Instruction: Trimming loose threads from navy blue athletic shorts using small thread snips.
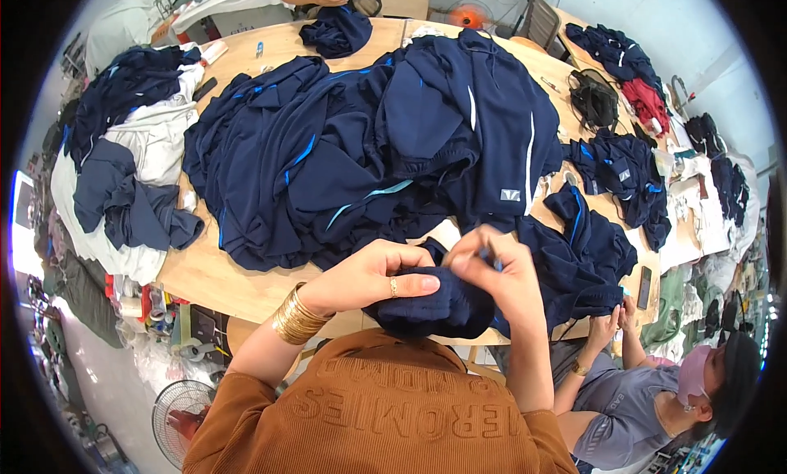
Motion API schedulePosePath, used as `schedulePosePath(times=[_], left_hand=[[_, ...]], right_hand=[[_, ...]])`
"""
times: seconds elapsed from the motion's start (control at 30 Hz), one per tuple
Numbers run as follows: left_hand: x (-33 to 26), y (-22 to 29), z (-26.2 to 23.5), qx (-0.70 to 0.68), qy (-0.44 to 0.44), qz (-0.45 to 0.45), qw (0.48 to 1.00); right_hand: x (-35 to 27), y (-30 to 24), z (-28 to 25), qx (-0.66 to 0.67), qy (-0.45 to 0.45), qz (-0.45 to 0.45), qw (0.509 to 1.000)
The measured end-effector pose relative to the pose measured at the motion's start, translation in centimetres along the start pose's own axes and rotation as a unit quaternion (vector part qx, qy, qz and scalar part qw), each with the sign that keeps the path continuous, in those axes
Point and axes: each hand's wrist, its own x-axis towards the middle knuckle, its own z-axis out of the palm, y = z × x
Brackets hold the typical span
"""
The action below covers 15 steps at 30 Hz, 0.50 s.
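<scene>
The wooden surface (246, 281) fills the middle of the frame. On it, centre and upper centre, lies one big heap of navy garments (369, 146) with light blue and white stripes; how many pieces are in it cannot be told. It looks soft, limp cloth, likely heavy only in bulk. At upper left lies a second pile of navy and white cloth (131, 163). Smaller clumps lie at upper right: one navy pile (611, 52) with one red piece (648, 101) beside it, one clump (627, 175) below that, and one small bundle (336, 30) at the top centre before another person's hands.

The single navy garment (438, 306) in work sits at lower centre, at the near edge of the surface. It should be light, floppy and not slippery; I judge it best taken by a bunched fold or hem, as here. The left hand (385, 273), with one ring and a stack of gold bangles, is closed over the cloth from the left. The right hand (492, 269) pinches it from above, fingers narrow.

One co-worker (656, 392) sits at lower right.
</scene>
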Motion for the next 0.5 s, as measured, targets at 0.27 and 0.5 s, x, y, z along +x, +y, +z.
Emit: schedulePosePath(times=[0.27,0.5], left_hand=[[-1.2,-0.2,0.6,0.050,0.222,0.050,0.972],[-1.7,0.1,1.0,0.115,0.242,0.066,0.961]], right_hand=[[-3.9,-1.0,1.4,0.159,-0.031,0.091,0.983],[-3.7,-1.6,2.3,0.144,-0.149,0.198,0.958]])
